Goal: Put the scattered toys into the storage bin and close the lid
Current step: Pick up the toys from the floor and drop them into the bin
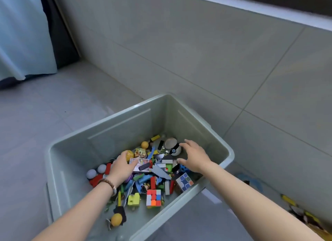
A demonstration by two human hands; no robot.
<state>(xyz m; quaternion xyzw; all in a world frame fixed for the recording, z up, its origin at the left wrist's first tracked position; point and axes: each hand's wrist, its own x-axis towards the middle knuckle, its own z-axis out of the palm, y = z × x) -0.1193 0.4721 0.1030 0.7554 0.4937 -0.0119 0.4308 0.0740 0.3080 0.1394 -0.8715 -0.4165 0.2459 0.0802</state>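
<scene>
Two bare hands reach down into an open grey-green storage bin [222, 147] that sits on a pale tiled floor [45, 115], one corner close to the tiled wall [197, 48]. No lid on the bin.

Left hand [122, 166]: fingers spread loosely, palm down, resting on the toy pile over a small printed card box [141, 164]; fingertips near a yellow ball [129, 154]. Cannot tell whether it grips anything. Beaded bracelet [108, 184] on that wrist.

Right hand [195, 155]: open, fingers spread, hovering over the pile at the bin's right side. Fingertips just beside a black-and-white ball [175, 151]; contact not clear.

Bin contents: a heap of mixed toys across the bottom. Noted:
- red-faced puzzle cube [153, 197], near front
- blue-and-white puzzle cube [185, 181], against right wall
- two white balls [97, 170] at left, touching red blocks
- orange ball [144, 144] toward the back
- yellow ball [116, 219] alone at front, apart from the heap
- yellow block [133, 199] beside the red-faced cube
- many small coloured bricks and flat blue pieces between

Outside the bin: more scattered toys [301, 215] lie on the floor at lower right, along the wall, blurred. Light blue curtain [23, 34] hangs at upper left.
</scene>
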